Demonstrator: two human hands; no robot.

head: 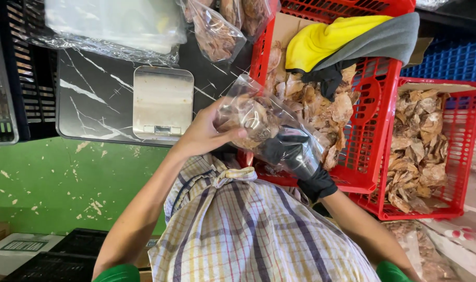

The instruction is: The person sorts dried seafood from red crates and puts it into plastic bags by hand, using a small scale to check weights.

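Note:
A clear plastic bag point(259, 112) partly filled with brown dried pieces is held over my lap. My bare left hand point(204, 130) grips the bag's left side. My right hand point(295, 151), in a black glove, is pushed inside the bag from the right. Just beyond the bag, a red plastic crate point(366, 104) holds a heap of the same brown dried pieces. A checked cloth point(248, 230) covers my lap below the hands.
A small digital scale point(162, 102) rests on a dark marble-pattern board point(94, 99). A second red crate point(457, 146) of dried pieces stands right. Yellow and grey cloths point(347, 39) drape the first crate. Filled bags point(217, 28) lie behind; black crates point(16, 78) stand left.

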